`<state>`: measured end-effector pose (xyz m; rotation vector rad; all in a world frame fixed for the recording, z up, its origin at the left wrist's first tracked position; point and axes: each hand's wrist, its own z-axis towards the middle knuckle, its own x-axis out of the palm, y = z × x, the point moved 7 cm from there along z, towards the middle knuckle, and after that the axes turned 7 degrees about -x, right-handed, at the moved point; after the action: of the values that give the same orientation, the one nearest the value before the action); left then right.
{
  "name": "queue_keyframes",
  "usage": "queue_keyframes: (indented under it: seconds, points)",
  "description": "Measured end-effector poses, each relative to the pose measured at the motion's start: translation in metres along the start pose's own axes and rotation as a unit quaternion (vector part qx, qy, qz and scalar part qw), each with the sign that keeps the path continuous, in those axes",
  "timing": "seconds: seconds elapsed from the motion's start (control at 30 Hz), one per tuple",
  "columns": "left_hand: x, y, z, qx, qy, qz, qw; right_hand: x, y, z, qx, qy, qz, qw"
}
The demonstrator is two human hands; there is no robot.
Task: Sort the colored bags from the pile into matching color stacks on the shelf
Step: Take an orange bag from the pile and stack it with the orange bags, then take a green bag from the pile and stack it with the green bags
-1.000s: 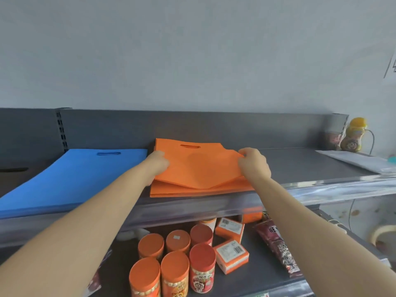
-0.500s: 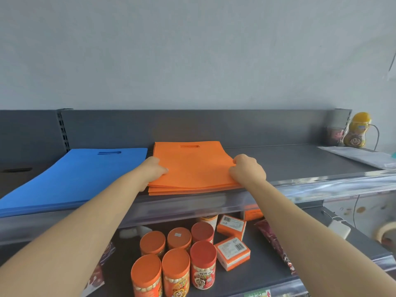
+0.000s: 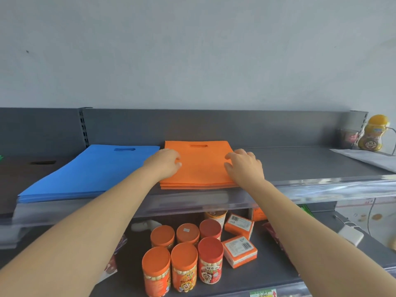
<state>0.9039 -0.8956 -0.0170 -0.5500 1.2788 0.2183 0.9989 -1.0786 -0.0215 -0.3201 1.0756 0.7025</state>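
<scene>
A flat stack of orange bags (image 3: 201,166) lies on the grey top shelf (image 3: 300,166), its handle cut-out toward the back wall. To its left lies a stack of blue bags (image 3: 92,170). My left hand (image 3: 165,162) rests on the orange stack's left side, fingers loosely bent. My right hand (image 3: 245,166) rests on the stack's right edge with fingers spread and relaxed. Neither hand grips a bag. The top orange bag lies squared with the ones beneath it.
A dark bag (image 3: 32,168) lies at the far left of the shelf. A white sheet (image 3: 364,157) and a yellow-capped bottle (image 3: 374,136) sit at the right end. Orange-lidded cans (image 3: 184,258) and small boxes (image 3: 240,250) fill the lower shelf.
The top orange bag, earlier held skewed above the stack, now lies flat and aligned. Both hands let go of its edges and moved forward onto the stack.
</scene>
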Motion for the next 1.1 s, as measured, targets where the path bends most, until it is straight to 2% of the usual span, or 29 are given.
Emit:
queue_keyframes:
  seconds: [0.23, 0.53, 0.83, 1.1]
  points:
    - [-0.046, 0.037, -0.035, 0.04, -0.077, 0.04, 0.995, -0.003, 0.1, 0.002, -0.141, -0.027, -0.018, 0.989]
    - [-0.142, 0.216, -0.121, 0.014, -0.197, 0.176, 0.964, -0.018, 0.301, -0.009, -0.253, -0.11, 0.03, 0.961]
    - [-0.201, 0.403, -0.209, -0.08, -0.243, 0.245, 0.935, -0.003, 0.507, -0.024, -0.367, -0.133, 0.134, 0.911]
    - [-0.245, 0.547, -0.254, -0.21, -0.248, 0.327, 0.887, 0.021, 0.696, -0.017, -0.478, -0.146, 0.222, 0.837]
